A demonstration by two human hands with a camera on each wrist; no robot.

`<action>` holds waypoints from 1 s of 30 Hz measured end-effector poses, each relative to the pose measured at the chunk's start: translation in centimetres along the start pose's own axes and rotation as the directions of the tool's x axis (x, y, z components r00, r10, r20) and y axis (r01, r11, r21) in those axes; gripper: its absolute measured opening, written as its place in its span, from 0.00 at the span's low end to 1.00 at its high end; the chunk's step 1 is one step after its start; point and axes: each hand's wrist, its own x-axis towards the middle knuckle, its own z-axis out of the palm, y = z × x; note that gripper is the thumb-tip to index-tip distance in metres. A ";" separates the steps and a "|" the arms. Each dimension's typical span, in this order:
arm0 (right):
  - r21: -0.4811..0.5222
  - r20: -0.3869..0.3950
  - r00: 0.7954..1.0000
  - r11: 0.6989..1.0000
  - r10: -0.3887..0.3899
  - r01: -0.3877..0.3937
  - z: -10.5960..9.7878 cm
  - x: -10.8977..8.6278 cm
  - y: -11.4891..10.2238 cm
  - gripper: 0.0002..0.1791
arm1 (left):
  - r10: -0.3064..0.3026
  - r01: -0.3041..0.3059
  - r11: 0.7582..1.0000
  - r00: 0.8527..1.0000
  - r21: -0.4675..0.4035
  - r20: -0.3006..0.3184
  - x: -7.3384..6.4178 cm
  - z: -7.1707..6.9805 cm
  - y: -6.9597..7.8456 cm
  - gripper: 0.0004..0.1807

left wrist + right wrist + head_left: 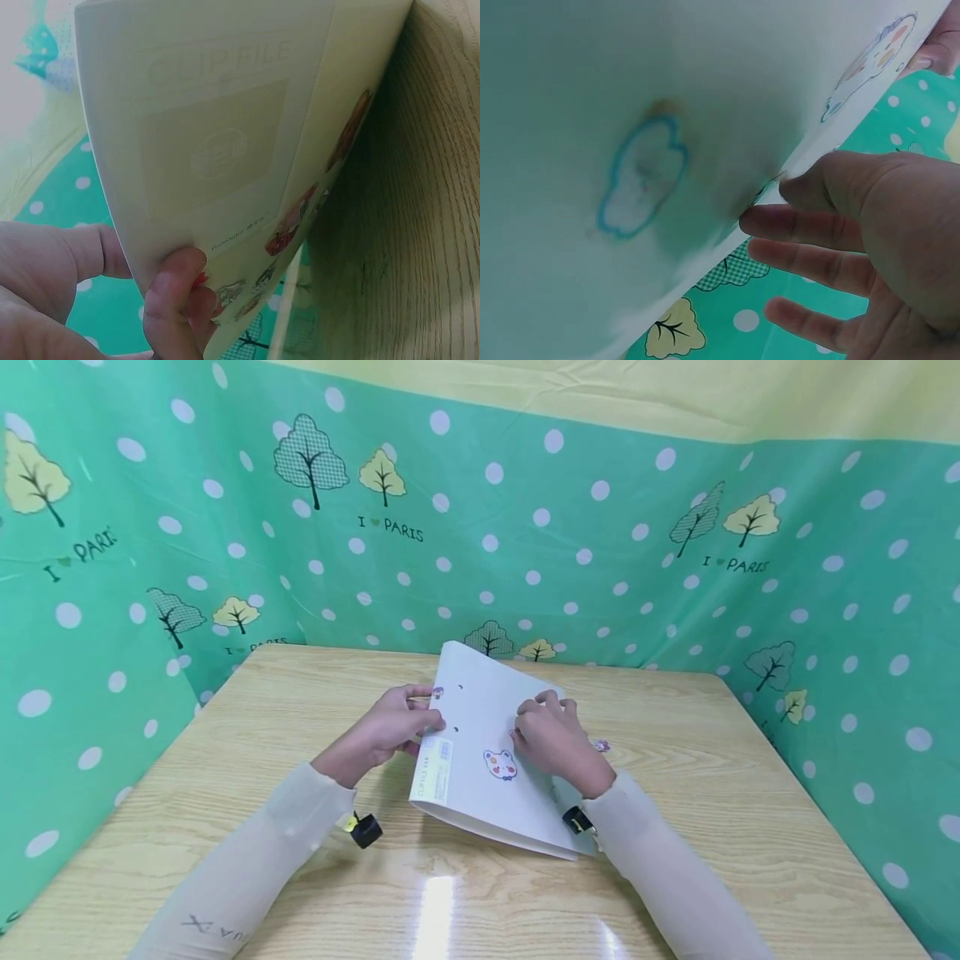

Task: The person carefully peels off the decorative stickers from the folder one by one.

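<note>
A white clip file (487,693) with stickers on its cover stands slightly tilted off the wooden table. My left hand (397,720) grips its spine side, thumb on the upper face and fingers on the other side. In the left wrist view, the file's printed face (217,142) reads CLIP FILE, with colourful stickers near its edge. My right hand (553,733) is over the cover; its thumb and forefinger pinch a thin, dark-outlined piece, seemingly a sticker (765,190), at the surface. A bear-face sticker (500,765) lies beside that hand. Another blue-outlined sticker (643,176) shows close up.
The light wooden table (300,710) extends around the file. A green dotted curtain (487,527) with printed trees encloses the back and sides. A small pink and purple figure (602,746) shows just past the right hand. Black wrist cameras (367,831) hang below both sleeves.
</note>
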 end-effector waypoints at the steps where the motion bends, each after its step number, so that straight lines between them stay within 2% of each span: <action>1: -0.005 0.000 1.000 1.000 -0.001 0.001 0.0 0.0 0.0 0.11 | -0.001 0.001 1.000 1.000 -0.001 0.001 0.0 0.0 0.0 0.38; 8: -0.026 -0.008 1.000 1.000 -0.009 0.009 0.0 0.0 -0.2 0.10 | 0.003 -0.003 1.000 1.000 -0.008 0.006 0.0 0.0 -0.1 0.38; 15: -0.038 -0.062 0.997 0.999 -0.039 0.037 -0.2 -0.1 -0.4 0.07 | 0.006 -0.006 1.000 1.000 -0.013 0.007 0.0 -0.1 -0.1 0.39; 19: -0.064 -0.066 0.996 0.997 -0.057 0.053 -0.1 -0.1 -0.3 0.08 | 0.005 -0.004 1.000 1.000 -0.013 0.005 0.0 -0.1 -0.2 0.38; 30: -0.072 -0.114 0.993 0.997 -0.033 0.025 -0.2 0.0 0.6 0.09 | 0.011 -0.011 1.000 1.000 -0.008 0.004 0.0 0.0 -0.2 0.38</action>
